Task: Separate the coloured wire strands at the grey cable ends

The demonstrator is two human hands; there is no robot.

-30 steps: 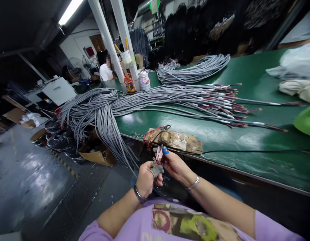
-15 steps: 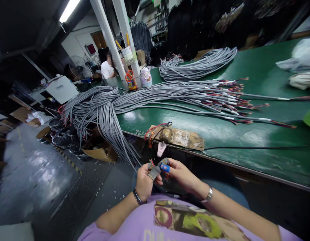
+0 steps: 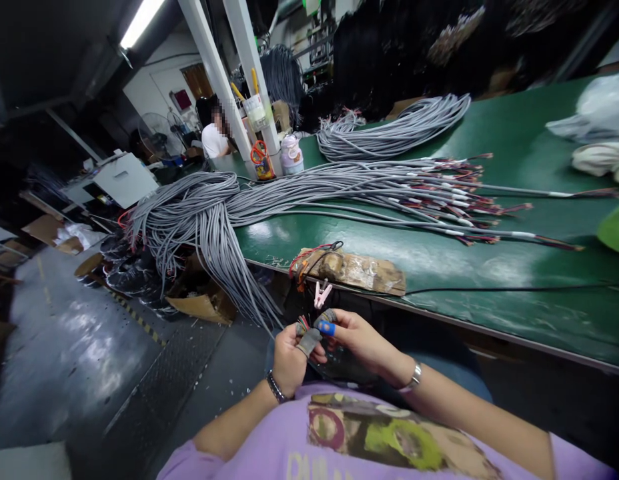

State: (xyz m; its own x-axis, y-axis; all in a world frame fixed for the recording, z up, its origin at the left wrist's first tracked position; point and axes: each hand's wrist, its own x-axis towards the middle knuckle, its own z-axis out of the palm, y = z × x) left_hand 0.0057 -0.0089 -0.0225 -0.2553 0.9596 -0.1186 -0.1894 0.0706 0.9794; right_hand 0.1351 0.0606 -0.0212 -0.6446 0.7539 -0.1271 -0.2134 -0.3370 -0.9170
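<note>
My left hand (image 3: 289, 360) is closed around the end of a grey cable, and its thin coloured wires (image 3: 302, 323) stick up above the fingers. A worn grey covering wraps the left thumb. Right beside it, my right hand (image 3: 362, 337) is pinched close to the left thumb tip, with blue tape on the thumb and a grey covering on the index finger. What the right fingertips grip is too small to make out. Just beyond the hands, a pink clip (image 3: 322, 295) hangs at the table edge near a wooden block (image 3: 372, 273) with red and black leads.
A large bundle of grey cables (image 3: 289, 190) lies across the green table (image 3: 439, 267), its stripped ends to the right. Another coil (image 3: 394, 130) sits behind it. A cup (image 3: 291, 155) and orange-handled scissors (image 3: 259, 152) stand by the post. A person (image 3: 215, 137) sits farther back.
The pink clip has turned, so its two legs now show apart. Both hands stay together at nearly the same spot, with the right fingers shifted slightly. The view has moved a little.
</note>
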